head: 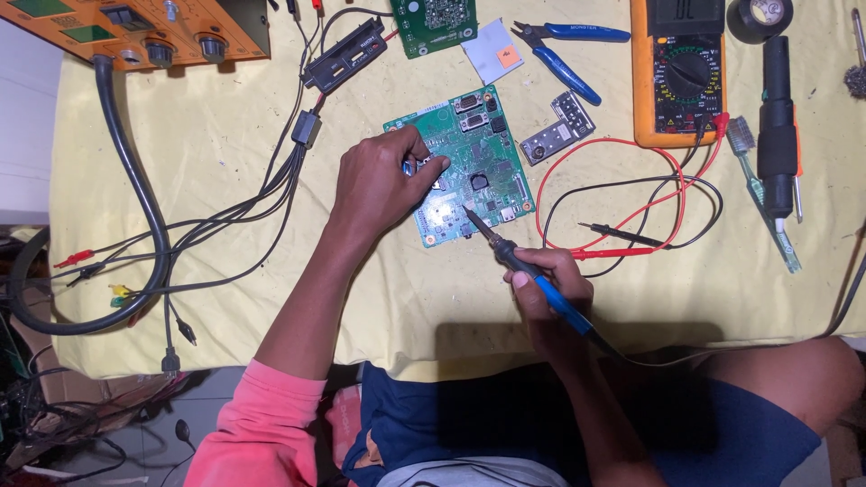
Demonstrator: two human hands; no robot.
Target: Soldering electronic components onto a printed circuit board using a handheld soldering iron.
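A green circuit board (483, 153) lies on the yellow table cover (216, 135). My left hand (379, 185) rests on the board's left edge and pinches a small blue-and-silver tool (415, 166) against it. My right hand (546, 280) grips a blue-handled soldering iron (532, 271) like a pen. Its dark tip touches the board near the lower edge.
An orange multimeter (677, 72) with red and black probe leads (622, 207) lies to the right. Blue pliers (564, 54), a metal shield (559, 126), a second green board (433, 22), a toothbrush (762, 194), a black tool (776, 126) and tape (760, 18) surround it. An orange power unit (135, 27) and cables (135, 234) fill the left.
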